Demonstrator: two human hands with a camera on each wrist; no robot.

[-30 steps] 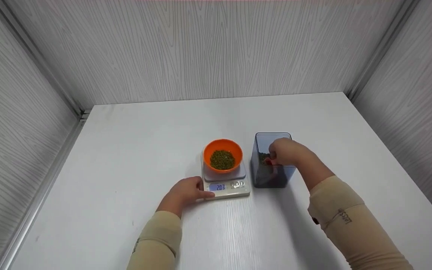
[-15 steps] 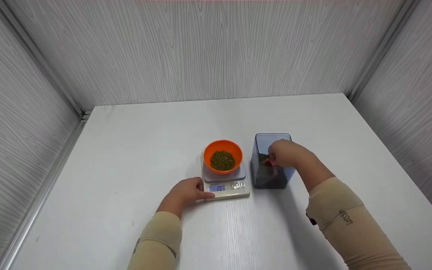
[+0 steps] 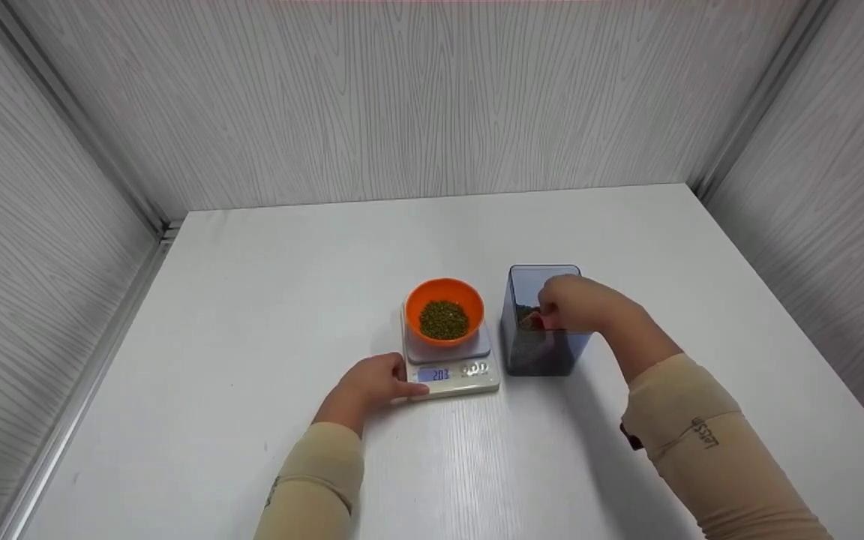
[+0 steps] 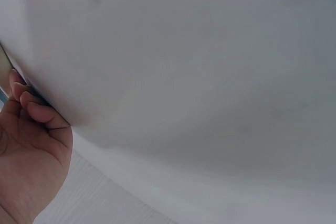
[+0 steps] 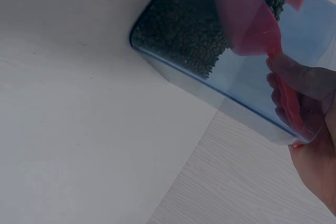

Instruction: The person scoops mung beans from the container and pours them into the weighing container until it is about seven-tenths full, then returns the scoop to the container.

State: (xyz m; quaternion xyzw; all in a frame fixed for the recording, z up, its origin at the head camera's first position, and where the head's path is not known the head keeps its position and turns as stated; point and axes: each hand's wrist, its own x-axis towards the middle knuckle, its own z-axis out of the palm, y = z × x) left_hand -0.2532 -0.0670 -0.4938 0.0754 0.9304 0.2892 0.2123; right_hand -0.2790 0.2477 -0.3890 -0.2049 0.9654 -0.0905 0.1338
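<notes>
In the head view my left hand (image 3: 372, 382) holds the front left corner of a white digital kitchen scale (image 3: 473, 385), thumb along its front edge and fingers curled at its side. An orange bowl (image 3: 443, 289) of small green beans (image 3: 443, 321) stands on the weighing plate; the display (image 3: 433, 374) reads about 203. My right hand (image 3: 580, 304) reaches into a tall see-through bluish container (image 3: 526, 283) beside the scale. Through its wall, the right wrist view shows that hand gripping the handle of a red scoop (image 5: 257, 38), whose blade lies at the dark green beans (image 5: 181, 30) inside.
All this stands on a white table (image 3: 282, 292) with grey wood-grain panels (image 3: 417, 97) behind and at both sides. The container is close to the scale's right side. Beige sleeves (image 3: 717, 442) cover both forearms.
My right forearm has shifted slightly to the right, while the hand stays in the container with the scoop. My left hand, the scale and its reading look the same.
</notes>
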